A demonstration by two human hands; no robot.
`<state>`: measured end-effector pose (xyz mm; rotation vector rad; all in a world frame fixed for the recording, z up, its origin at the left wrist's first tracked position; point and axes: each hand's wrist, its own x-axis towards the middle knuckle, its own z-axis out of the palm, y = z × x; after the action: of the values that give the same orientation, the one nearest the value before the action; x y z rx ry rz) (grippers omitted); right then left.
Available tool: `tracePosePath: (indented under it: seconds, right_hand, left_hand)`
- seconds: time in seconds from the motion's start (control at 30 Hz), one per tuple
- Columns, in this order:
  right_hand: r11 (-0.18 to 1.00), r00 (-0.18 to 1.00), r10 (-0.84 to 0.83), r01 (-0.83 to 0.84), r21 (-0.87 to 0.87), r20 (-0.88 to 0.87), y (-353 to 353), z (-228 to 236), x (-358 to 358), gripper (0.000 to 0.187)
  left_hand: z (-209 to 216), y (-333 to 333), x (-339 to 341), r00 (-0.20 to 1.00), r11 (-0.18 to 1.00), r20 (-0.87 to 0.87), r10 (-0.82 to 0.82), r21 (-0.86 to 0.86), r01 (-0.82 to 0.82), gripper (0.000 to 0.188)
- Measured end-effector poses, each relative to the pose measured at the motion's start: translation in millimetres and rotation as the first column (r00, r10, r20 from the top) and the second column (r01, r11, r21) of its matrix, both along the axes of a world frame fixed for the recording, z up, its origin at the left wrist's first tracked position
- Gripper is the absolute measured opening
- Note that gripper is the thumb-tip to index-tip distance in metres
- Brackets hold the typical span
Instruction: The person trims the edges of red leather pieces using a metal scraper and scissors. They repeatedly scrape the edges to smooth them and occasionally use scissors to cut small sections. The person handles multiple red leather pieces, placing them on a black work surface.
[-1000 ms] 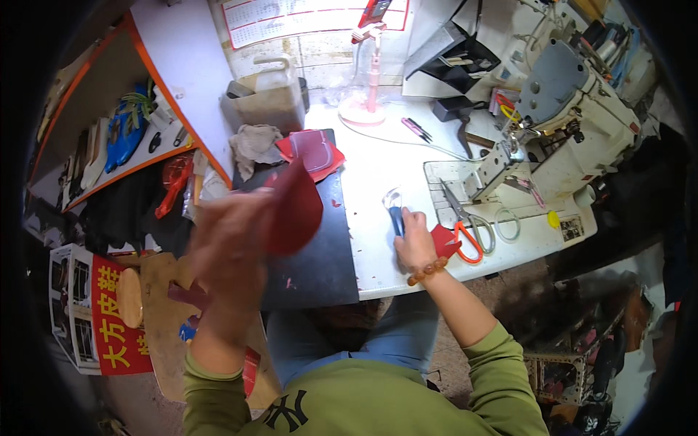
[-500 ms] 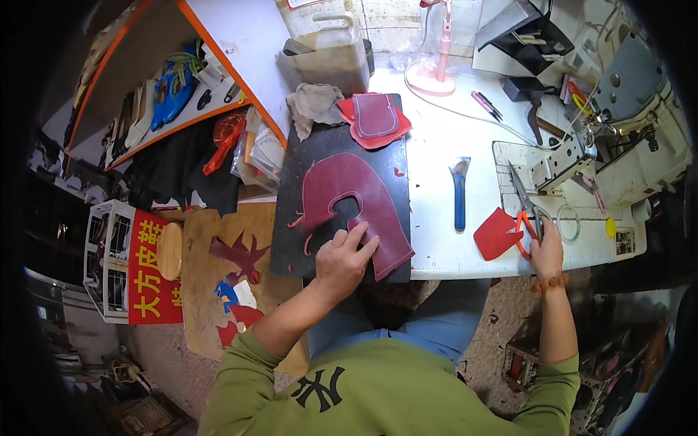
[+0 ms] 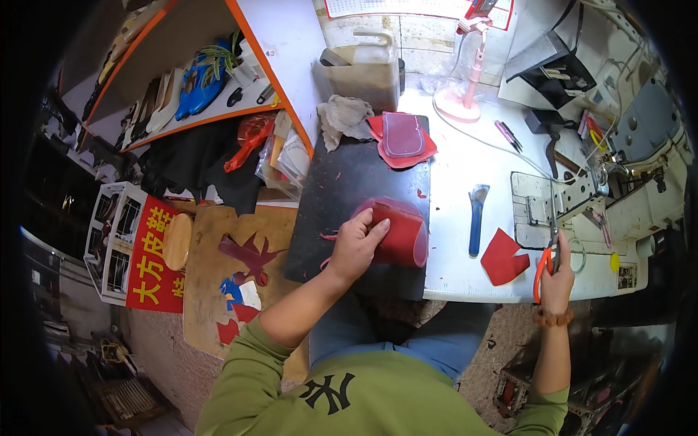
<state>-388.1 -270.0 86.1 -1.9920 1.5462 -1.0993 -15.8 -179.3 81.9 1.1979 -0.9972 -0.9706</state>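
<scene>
My left hand [image 3: 356, 245] pinches the edge of a maroon leather piece [image 3: 398, 236] over the black board [image 3: 320, 218]. The leather is lifted and curled over, so its bright red underside shows and much of its outline is hidden. To the right, my right hand [image 3: 557, 283] is wrapped around scissors [image 3: 542, 270] with orange handles, their blades pointing away from me. A red leather scrap [image 3: 503, 260] with a notch lies beside the scissors. Left of that scrap rests a blue-handled tool [image 3: 476, 224] with a flat metal end.
Stitched maroon and red pieces [image 3: 404, 136] lie on the board's far end, beside a crumpled grey cloth [image 3: 343, 120]. A plastic jug [image 3: 363, 73] and a pink stand [image 3: 459, 105] are behind. A sewing machine [image 3: 640, 174] occupies the right; a wooden board [image 3: 211, 254] with scraps is left.
The maroon leather, flat on the board before, is now picked up and curled in my left hand. The scissors have swung more upright in my right hand. The whole view has shifted slightly.
</scene>
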Motion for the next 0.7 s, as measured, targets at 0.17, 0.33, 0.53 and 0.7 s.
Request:
tracePosePath:
  seconds: [0.17, 0.33, 0.53, 0.7]
  right_hand:
    - [0.888, 0.94, 0.324, -0.34, 0.31, 0.103, 55, 47, 55, 0.043]
    - [0.809, 0.855, 0.507, -0.425, 0.406, -0.115, 65, 55, 104, 0.05]
    - [0.854, 0.77, 0.518, -0.485, 0.187, -0.371, 62, 49, 119, 0.06]
    - [0.864, 0.754, 0.494, -0.482, 0.147, -0.432, 62, 51, 122, 0.061]
  left_hand:
    - [6, 3, 2, 0.994, 0.997, -0.097, -0.042, 0.062, 0.048, 0.018]
    - [10, 8, 5, 0.924, 0.963, -0.341, -0.173, 0.136, 0.23, 0.022]
    - [8, 13, 8, 0.895, 0.955, -0.394, -0.208, 0.115, 0.273, 0.023]
    - [6, 16, 10, 0.887, 0.954, -0.398, -0.234, 0.082, 0.288, 0.024]
